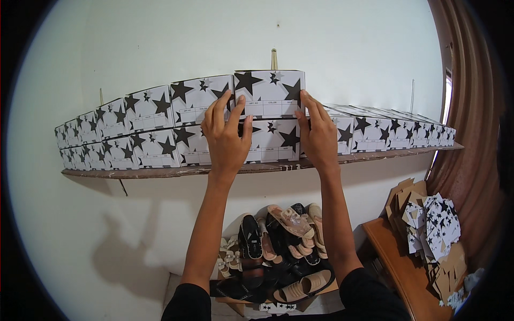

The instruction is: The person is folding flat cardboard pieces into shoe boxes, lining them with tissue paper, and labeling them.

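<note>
On the wooden shelf [160, 172], cardboard boxes with black stars stand in two rows. The top box [269, 92] sits in the upper row, above the shelf's middle. The left hand [227, 136] and right hand [317, 134] press its sides, fingers spread flat. The boxes are closed, their contents hidden. Below the shelf lies a pile of shoes [278, 251]; to its lower right, flat box blanks [433, 224] on a worktop [399, 267].
</note>
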Available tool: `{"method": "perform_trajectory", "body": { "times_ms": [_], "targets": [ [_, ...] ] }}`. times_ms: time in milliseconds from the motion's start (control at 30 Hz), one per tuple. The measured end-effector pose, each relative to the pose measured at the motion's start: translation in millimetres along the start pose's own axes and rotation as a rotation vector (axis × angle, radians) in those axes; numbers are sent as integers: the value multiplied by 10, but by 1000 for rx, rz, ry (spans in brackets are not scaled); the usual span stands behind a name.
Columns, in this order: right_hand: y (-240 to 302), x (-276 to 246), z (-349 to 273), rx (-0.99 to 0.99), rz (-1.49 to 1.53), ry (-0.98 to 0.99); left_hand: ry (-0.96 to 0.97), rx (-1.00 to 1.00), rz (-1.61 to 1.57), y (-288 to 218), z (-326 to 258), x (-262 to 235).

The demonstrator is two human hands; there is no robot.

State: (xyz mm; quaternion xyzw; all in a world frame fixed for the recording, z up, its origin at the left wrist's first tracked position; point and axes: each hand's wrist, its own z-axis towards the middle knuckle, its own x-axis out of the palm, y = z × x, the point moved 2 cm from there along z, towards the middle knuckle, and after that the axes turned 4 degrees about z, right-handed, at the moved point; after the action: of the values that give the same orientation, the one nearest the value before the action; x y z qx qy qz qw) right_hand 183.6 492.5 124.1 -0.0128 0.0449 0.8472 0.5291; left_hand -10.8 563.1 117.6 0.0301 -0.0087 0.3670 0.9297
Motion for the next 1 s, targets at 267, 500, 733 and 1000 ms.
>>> {"method": "perform_trajectory", "body": {
  "times_ms": [267,500,733,1000],
  "targets": [
    [90,30,-100,36,-318,145,46,-15,235,-46,-36,-121],
    [309,-318,-465,0,-45,96,51,-144,-215,-259,-390,-601],
    [597,-862,-1528,227,265,227,371,-512,-683,-521,-1755,-1262],
    [337,-1467,-3083,740,206,464,889,-1008,-1161,-1065,-3318,-816]
  ]
}}
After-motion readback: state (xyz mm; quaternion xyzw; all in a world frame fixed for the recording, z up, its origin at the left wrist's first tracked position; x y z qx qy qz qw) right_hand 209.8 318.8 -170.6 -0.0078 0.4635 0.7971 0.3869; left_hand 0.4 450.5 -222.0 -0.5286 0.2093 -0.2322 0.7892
